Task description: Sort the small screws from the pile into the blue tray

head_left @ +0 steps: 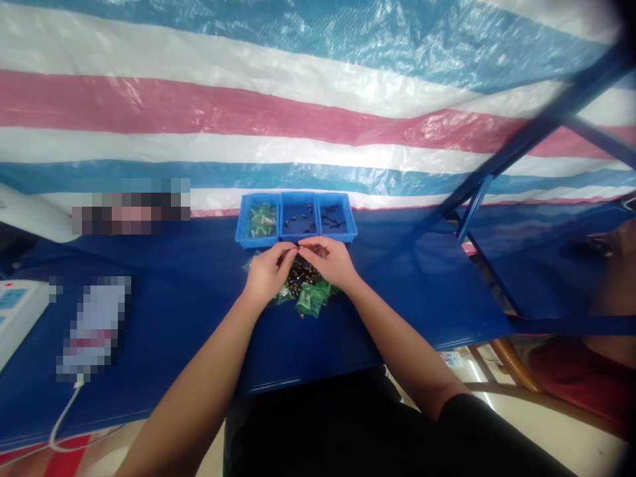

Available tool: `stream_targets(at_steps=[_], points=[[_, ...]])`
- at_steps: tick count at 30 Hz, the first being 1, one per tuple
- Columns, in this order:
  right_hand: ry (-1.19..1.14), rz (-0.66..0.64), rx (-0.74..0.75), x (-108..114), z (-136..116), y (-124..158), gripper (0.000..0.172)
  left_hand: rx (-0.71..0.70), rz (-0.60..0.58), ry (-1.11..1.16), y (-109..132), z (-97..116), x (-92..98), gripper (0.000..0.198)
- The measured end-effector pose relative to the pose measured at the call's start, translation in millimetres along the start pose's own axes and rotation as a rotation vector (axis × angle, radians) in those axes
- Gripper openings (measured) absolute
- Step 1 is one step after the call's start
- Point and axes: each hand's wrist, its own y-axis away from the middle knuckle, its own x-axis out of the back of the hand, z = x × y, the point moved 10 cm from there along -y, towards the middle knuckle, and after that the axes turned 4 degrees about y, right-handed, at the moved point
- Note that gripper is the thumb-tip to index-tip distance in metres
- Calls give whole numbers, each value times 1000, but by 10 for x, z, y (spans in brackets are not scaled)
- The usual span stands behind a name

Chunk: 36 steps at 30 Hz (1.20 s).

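Hands are meeting over a pile of small parts (303,286) on the blue table (163,318). Left hand (268,270) is pinching with thumb and forefinger, fingertips pointing toward 2 o'clock. Right hand (330,260) is pinching too, fingertips pointing toward 10 o'clock. Between the two pinches a tiny dark part (299,247) is being held; too small to tell what it is.

Pile is lying directly under both hands: green pieces and dark brass-coloured bits mixed, spreading toward 6 o'clock from the fingertips.

Three blue bins (297,220) are sitting side by side at 12 o'clock from the hands, just beside them. Left bin is holding pale green pieces, middle and right bins a few dark bits.

Striped tarp (298,99) is hanging behind the table. White device (14,311) is lying at 9 o'clock, well apart. Another person's hand (609,246) is showing at 3 o'clock, far edge.
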Motion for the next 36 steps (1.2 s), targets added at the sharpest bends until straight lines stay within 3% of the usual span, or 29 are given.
stream_targets(at_steps=[13, 25, 36], points=[[8, -16, 6, -17, -4, 8, 27, -7, -20, -5, -2, 14, 0, 28], [13, 10, -17, 24, 17, -6, 25, -19, 62, -12, 13, 31, 47, 26], [-4, -5, -23, -11, 47, 5, 27, 42, 2, -3, 1, -42, 7, 25]])
